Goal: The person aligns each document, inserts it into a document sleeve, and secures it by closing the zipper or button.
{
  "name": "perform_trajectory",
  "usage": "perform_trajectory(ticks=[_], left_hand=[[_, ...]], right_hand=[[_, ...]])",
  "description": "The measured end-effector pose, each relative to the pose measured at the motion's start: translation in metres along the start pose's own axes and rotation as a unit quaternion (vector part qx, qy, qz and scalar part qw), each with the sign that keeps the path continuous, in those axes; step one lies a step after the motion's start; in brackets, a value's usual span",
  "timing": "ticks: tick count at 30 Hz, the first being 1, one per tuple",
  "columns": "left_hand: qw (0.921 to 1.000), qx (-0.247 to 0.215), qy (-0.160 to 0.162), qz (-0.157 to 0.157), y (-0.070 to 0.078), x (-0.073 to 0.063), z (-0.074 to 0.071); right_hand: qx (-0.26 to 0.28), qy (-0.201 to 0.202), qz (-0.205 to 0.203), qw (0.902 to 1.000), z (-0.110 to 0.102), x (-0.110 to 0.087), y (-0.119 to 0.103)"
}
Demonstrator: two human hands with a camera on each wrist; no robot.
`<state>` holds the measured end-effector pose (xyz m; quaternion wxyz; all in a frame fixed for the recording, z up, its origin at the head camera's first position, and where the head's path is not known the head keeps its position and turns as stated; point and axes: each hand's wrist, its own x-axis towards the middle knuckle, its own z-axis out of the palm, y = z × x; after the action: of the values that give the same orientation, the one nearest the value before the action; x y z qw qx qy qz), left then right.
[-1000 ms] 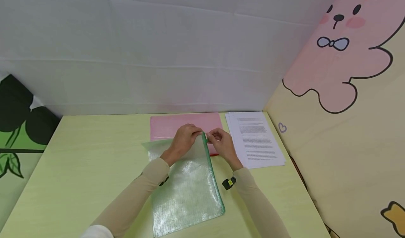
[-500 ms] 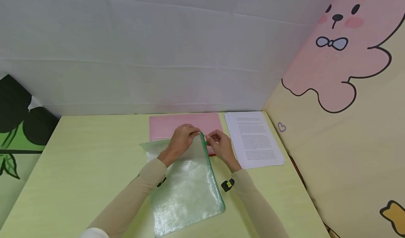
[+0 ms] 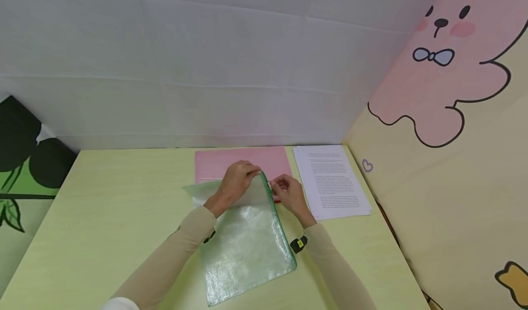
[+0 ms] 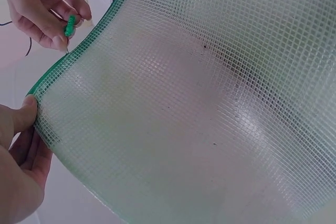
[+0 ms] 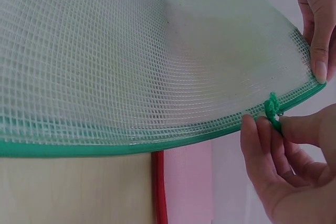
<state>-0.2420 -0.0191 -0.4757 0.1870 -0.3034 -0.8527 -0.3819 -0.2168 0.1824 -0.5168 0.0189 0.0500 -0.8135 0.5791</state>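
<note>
A translucent pale-green mesh zipper pouch point(image 3: 247, 246) is held up at its far corner, slanting over the table toward the person. Its green zipper edge point(image 3: 279, 223) runs down the right side. My left hand point(image 3: 237, 182) pinches that far corner between thumb and fingers, close to the zipper's end. A short way along the zipper, my right hand point(image 3: 289, 196) pinches the zipper pull, whose green cord point(image 5: 272, 109) sticks out between thumb and fingertips in the right wrist view. The left wrist view shows the same cord point(image 4: 70, 26) and the mesh bowed between the hands.
Behind the green pouch lies a pink pouch point(image 3: 264, 156) with a red edge point(image 5: 160, 187), partly covered. To its right is a stack of printed paper point(image 3: 334, 182). A white cloth wall point(image 3: 206, 72) closes off the table's back, and a printed panel point(image 3: 412, 172) stands along the right.
My right hand has slid a little along the zipper, toward the person, with the pull. The pouch's near end has swung slightly right. My left hand stays at the corner.
</note>
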Motion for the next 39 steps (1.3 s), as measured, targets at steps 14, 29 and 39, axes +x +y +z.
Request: perform_trajectory(ticks=[14,29,39], left_hand=[[0.9998,-0.005,0.016,0.007,0.009,0.001,-0.01],[0.9986,-0.017,0.04,0.028,0.011,0.0,-0.018],[0.998,-0.029,0.051,0.026,0.01,0.0,-0.027]], right_hand=[[-0.006,-0.025,0.026,0.9993,-0.011,-0.016,-0.004],[-0.016,-0.004,0.049,0.9986,-0.017,-0.028,0.019],[-0.009,-0.01,0.068,0.9976,-0.021,-0.036,0.03]])
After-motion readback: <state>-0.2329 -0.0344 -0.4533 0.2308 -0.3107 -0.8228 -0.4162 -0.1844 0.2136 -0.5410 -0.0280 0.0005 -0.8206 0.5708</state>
